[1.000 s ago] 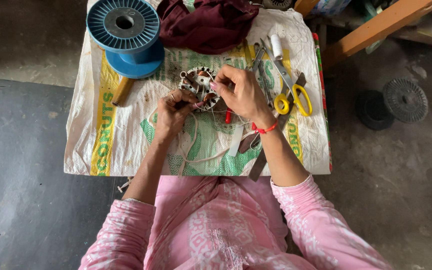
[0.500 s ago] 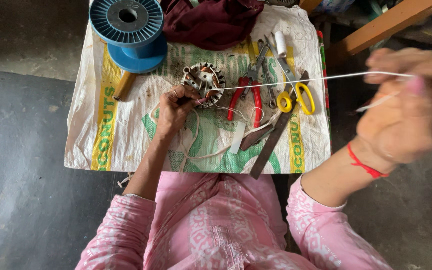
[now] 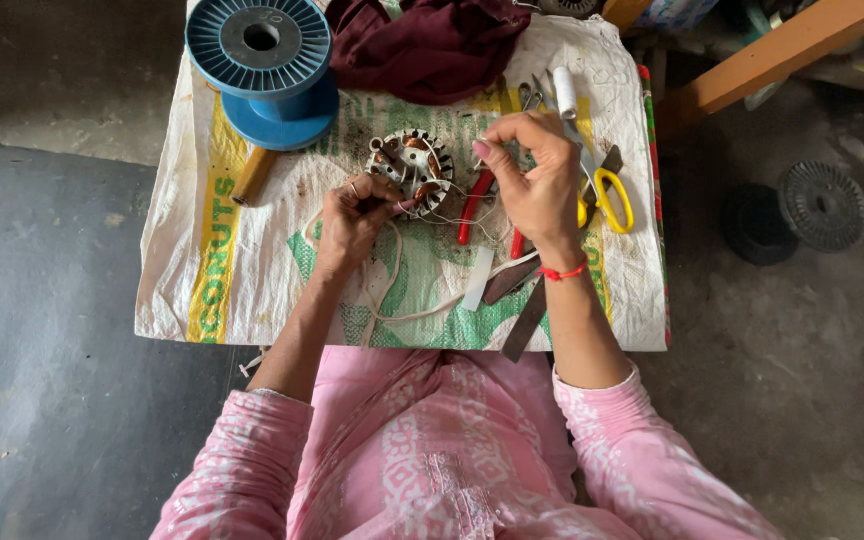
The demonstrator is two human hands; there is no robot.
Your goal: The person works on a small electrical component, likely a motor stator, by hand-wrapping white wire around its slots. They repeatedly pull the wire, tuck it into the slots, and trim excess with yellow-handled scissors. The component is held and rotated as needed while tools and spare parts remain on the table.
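The left hand [image 3: 352, 215] grips the wound stator [image 3: 412, 168] on the tabletop [image 3: 252, 270]. The right hand [image 3: 537, 180] pinches white thread [image 3: 422, 312] beside it. Lacing appears underway; the next pass calls for steady thread tension.

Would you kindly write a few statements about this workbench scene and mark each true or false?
1. The left hand rests against the motor stator. True.
2. The blue spool lies right of the stator. False: it stands to the left.
3. The yellow-handled scissors lie beside the right hand. True.
4. The maroon cloth covers the stator. False: it lies beyond it, apart.
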